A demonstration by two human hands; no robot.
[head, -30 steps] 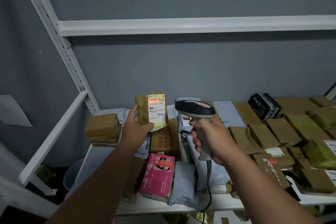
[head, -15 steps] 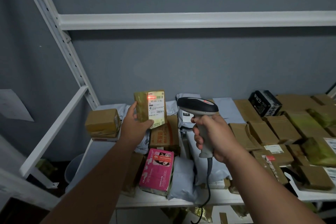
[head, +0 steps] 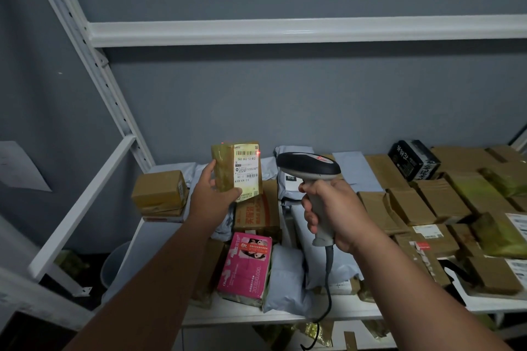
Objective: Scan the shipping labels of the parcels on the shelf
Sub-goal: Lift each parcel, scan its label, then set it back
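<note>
My left hand (head: 211,196) grips a small tape-wrapped brown parcel (head: 224,171) upright above the shelf, its white shipping label (head: 247,169) turned toward me. A red scanner light shows as dots at the label's top edge. My right hand (head: 333,213) grips the handle of a grey and black barcode scanner (head: 308,165), its head level with the parcel and just right of it. The scanner's cable (head: 328,288) hangs down past the shelf's front edge.
The white shelf (head: 285,315) holds several parcels: a pink box (head: 245,265), grey mailer bags (head: 285,276), a brown box (head: 159,191) at the left, a black box (head: 413,159), and many brown cartons (head: 427,202) to the right. A white upper beam (head: 285,31) crosses above.
The red scan light has shifted from the middle of the label's barcode to its top edge. Both hands and the parcel stay nearly where they were.
</note>
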